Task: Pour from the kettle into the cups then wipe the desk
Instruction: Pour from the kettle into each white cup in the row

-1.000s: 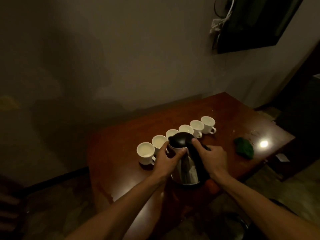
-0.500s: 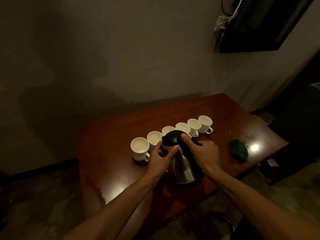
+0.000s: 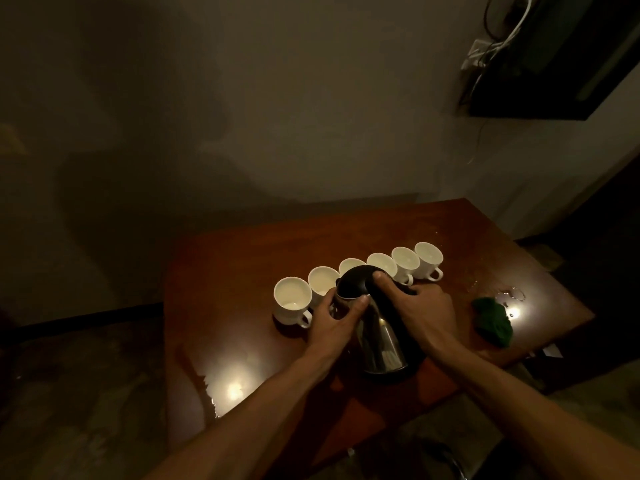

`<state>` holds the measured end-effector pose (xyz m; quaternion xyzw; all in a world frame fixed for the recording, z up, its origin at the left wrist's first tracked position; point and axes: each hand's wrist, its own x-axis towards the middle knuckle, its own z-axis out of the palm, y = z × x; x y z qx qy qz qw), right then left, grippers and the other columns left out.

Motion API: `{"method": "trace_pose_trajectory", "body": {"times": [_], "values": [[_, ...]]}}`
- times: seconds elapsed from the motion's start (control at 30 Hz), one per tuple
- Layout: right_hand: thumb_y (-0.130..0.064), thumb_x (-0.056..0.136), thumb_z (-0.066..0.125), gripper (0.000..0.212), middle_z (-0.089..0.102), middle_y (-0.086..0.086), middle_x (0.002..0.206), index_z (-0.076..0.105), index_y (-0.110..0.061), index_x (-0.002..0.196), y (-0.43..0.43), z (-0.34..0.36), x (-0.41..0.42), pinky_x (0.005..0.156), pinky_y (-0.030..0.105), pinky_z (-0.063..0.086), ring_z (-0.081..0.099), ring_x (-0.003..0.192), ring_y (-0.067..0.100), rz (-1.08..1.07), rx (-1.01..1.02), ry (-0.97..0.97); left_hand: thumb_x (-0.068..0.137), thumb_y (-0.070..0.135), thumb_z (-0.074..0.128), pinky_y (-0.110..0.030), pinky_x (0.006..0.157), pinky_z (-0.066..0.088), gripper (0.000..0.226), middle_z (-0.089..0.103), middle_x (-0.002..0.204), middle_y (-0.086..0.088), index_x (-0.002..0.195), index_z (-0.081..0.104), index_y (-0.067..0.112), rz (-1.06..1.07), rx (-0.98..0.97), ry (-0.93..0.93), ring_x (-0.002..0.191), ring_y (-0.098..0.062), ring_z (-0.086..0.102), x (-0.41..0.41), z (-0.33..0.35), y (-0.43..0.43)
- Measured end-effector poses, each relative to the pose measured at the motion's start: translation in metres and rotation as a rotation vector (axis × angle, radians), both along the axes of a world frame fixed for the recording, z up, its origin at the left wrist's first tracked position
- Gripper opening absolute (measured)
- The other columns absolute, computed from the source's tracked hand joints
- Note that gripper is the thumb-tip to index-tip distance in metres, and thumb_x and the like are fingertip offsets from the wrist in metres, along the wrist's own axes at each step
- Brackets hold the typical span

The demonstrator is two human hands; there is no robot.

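Two hands: both grasping the kettle [image 3: 379, 337], which stands on the desk [image 3: 221, 271] in front of the cups.
Right hand [image 3: 420, 315]: fingers wrapped on the handle, thumb on the lid.
Left hand [image 3: 337, 317]: fingers steadying the steel body near the spout.
Cups [image 3: 358, 275]: six in a row behind; tip slowly, spout over one rim.
Cloth [image 3: 493, 322]: green, right, untouched.

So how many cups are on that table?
6, in a row across the table: one at the left end, the next, two partly behind the kettle, then two at the right. None seems hidden.
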<state>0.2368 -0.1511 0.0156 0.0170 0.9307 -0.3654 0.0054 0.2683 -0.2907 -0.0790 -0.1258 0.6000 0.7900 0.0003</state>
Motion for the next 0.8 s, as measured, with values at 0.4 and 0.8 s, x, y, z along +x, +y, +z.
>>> {"method": "trace_pose_trajectory", "body": {"times": [0.4,0.8], "values": [[-0.076,0.078,0.056,0.067,0.059,-0.001,0.054,0.059,-0.012,0.059,-0.015,0.008,-0.02,0.042,0.019,0.037,0.051,0.04,0.009,0.007,0.103,-0.015,0.066,0.077,0.073,-0.045,0.101,0.054,0.086,0.061,0.135,0.003,0.138,0.055,0.034,0.018,0.048,-0.067,0.122,-0.018,0.059,-0.008,-0.006,-0.004],[-0.078,0.078,0.056,0.067,0.052,-0.002,0.052,0.052,-0.015,0.055,-0.034,0.023,-0.03,0.048,0.024,0.037,0.05,0.046,0.013,0.059,0.174,-0.032,0.066,0.073,0.072,-0.05,0.098,0.055,0.065,0.066,0.122,0.004,0.118,0.062,0.036,0.002,0.138,-0.169,0.115,-0.021,0.062,-0.017,-0.005,-0.011]]}}
